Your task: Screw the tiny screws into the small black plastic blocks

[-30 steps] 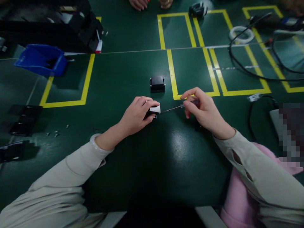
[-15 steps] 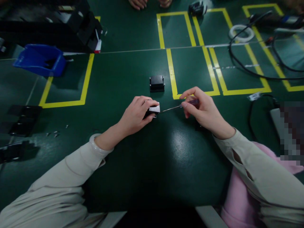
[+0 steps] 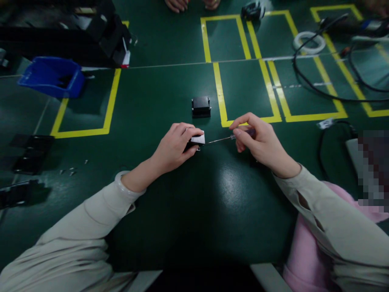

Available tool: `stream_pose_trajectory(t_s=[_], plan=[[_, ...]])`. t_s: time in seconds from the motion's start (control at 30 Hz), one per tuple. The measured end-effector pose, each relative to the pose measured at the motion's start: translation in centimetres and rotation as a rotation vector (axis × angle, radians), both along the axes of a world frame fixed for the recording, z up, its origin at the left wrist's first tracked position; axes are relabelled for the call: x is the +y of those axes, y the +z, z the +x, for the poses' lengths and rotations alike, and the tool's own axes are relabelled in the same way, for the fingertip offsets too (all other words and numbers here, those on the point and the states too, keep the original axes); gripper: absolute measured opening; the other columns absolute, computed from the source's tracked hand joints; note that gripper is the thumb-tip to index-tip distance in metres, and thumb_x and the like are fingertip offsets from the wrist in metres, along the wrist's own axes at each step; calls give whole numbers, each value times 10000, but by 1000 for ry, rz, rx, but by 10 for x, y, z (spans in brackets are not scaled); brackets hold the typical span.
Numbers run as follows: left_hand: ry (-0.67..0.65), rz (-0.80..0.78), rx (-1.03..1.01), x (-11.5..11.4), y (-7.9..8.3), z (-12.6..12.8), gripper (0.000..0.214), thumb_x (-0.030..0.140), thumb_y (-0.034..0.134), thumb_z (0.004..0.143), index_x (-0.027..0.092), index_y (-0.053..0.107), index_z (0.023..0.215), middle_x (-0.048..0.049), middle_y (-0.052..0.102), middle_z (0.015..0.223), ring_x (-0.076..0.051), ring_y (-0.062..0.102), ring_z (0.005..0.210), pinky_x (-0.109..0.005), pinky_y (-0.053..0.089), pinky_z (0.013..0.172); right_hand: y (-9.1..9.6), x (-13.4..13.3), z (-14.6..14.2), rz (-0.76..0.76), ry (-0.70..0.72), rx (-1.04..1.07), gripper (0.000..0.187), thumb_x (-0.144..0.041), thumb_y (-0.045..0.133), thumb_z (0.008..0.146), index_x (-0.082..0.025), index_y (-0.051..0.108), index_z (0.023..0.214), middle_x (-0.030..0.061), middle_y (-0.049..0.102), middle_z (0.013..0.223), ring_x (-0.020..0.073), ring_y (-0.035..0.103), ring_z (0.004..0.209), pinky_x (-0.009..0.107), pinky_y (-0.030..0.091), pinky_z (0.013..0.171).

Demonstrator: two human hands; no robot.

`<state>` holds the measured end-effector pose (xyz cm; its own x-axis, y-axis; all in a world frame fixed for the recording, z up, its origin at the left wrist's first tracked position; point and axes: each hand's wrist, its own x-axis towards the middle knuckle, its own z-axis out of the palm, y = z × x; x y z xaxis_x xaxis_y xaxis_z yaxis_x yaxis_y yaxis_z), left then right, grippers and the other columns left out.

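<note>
My left hand (image 3: 176, 145) is closed around a small black part with a white face (image 3: 197, 140), holding it down on the green table (image 3: 170, 211). My right hand (image 3: 258, 140) pinches the purple handle of a thin screwdriver (image 3: 226, 138). Its metal shaft points left, and the tip meets the white face of the part. A second small black part (image 3: 201, 106) lies on the table just beyond my hands, touched by neither.
Yellow tape outlines (image 3: 243, 73) mark boxes on the table. A blue bin (image 3: 51, 76) and black parts (image 3: 30, 152) sit at the left, with tiny screws (image 3: 71, 170) nearby. Black cables (image 3: 322, 77) and a white tape roll (image 3: 309, 44) lie far right. Another person's hands (image 3: 191, 5) rest at the far edge.
My right hand's fingers have shifted slightly on the screwdriver handle. The left hand and the part have stayed in place.
</note>
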<state>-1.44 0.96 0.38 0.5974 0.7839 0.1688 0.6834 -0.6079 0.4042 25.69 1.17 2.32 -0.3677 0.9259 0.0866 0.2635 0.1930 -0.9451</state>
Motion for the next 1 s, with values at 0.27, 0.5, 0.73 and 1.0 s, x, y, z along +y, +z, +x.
stream_pose_trajectory(t_s=[0.27, 0.5, 0.73, 1.0], plan=[[4, 0, -4, 0, -1, 0, 334, 259, 522, 974, 175, 531, 1297, -133, 594, 1274, -300, 539, 1182, -487, 454, 999, 1, 0, 0, 39, -7, -12, 90, -264, 613, 958, -245, 529, 984, -74, 548, 591, 114, 551, 508, 289, 401, 534], [14, -6, -2, 0, -1, 0, 336, 269, 516, 972, 186, 528, 1298, -129, 594, 1275, -302, 539, 1183, -494, 450, 1002, 1, 0, 1, 67, 2, -25, 140, -186, 624, 928, -240, 524, 1010, -77, 566, 617, 111, 563, 526, 289, 421, 570], [17, -15, -6, -1, 0, 1, 343, 278, 513, 971, 178, 532, 1299, -131, 595, 1288, -301, 535, 1195, -491, 447, 1017, 0, -1, -1, -36, 0, 49, 186, -394, 622, 971, -246, 522, 921, -97, 480, 505, 106, 508, 429, 274, 382, 453], [19, 3, -5, -1, -1, 1, 339, 269, 524, 965, 196, 529, 1297, -122, 607, 1280, -295, 543, 1199, -487, 448, 1021, -2, 1, 0, 43, -25, 33, 209, -387, 686, 932, -257, 523, 941, -65, 598, 647, 108, 576, 515, 280, 438, 524]])
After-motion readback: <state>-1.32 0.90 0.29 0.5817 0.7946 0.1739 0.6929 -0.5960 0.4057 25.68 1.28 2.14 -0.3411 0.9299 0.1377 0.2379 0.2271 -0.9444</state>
